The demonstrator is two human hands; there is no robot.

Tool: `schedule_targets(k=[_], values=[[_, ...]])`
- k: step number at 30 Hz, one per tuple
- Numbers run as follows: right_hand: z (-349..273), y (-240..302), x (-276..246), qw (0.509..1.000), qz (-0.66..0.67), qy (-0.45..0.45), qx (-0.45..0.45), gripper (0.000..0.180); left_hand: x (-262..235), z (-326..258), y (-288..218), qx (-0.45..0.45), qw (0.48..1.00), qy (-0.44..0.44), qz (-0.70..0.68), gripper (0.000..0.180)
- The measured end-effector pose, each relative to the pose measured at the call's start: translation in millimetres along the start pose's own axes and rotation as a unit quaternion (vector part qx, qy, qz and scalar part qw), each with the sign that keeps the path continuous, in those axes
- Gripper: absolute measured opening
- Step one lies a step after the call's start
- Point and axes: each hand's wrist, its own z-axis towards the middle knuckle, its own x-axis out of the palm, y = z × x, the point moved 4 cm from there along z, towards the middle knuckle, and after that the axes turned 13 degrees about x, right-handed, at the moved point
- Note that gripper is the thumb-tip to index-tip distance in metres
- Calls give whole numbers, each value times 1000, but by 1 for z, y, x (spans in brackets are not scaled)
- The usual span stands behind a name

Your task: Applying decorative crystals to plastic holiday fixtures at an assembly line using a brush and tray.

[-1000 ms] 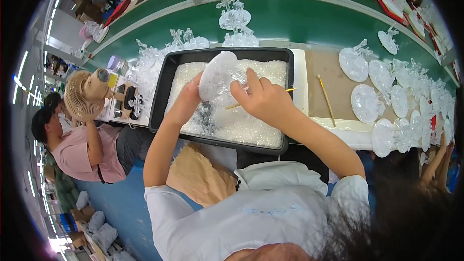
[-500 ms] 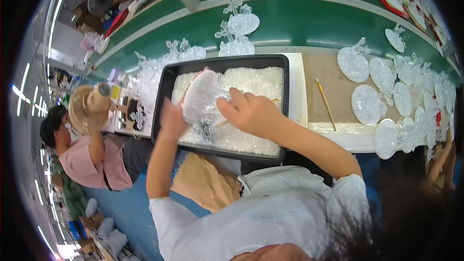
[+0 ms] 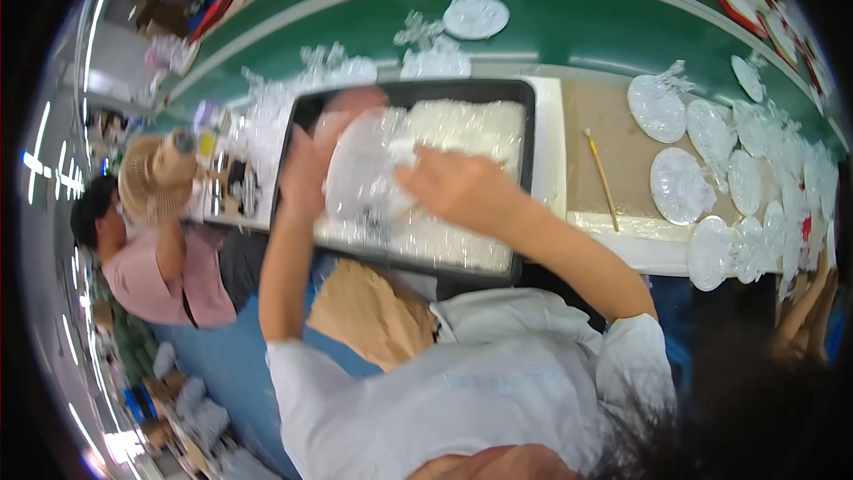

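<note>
- Clear, glittery plastic is what we see first: a round white disc held up on edge over the black tray, blurred by motion.
- Our left hand grips the disc's left rim, fingers curled around the edge, thumb side toward us.
- Our right hand lies against the disc's right side, fingers stretched toward it; we cannot tell whether it is pinching the rim or only pressing on it.
- Under both hands the tray holds a bed of white, sparkling granules, which covers nearly the whole bottom.
- The tray sits on a pale surface, its near edge just above our lap and our white shirt.
- Right of the tray lies a brown sheet with a thin yellow stick lying on it, well apart from our hands.
- Further right, many finished white discs lie side by side, some touching, running toward the edge of view.
- Behind the tray runs a green strip carrying more white discs and frosted pieces.
- At the left, another person in a pink top sits at the same surface, with a woven straw hat just beside their head.
</note>
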Motion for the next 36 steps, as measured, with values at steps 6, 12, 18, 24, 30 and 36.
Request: schedule_targets(k=[6,12,18,24,30,36], values=[[10,5,-15,998,-14,-58,1,25,18,-23,38,21,839,229,493,88],[80,-57,-83,993,-29,7,116,27,1,9,10,35,844,137,517,73],[133,-171,-109,947,-211,112,217,17,6,3,55,-37,745,196,636,56],[119,-227,-25,904,-221,315,186,18,-10,-6,59,-111,631,230,732,38],[121,-248,4,844,-72,460,269,31,-3,-13,71,-115,558,271,776,25],[181,-294,-25,932,-105,283,199,44,-16,-19,82,-27,288,406,867,48]])
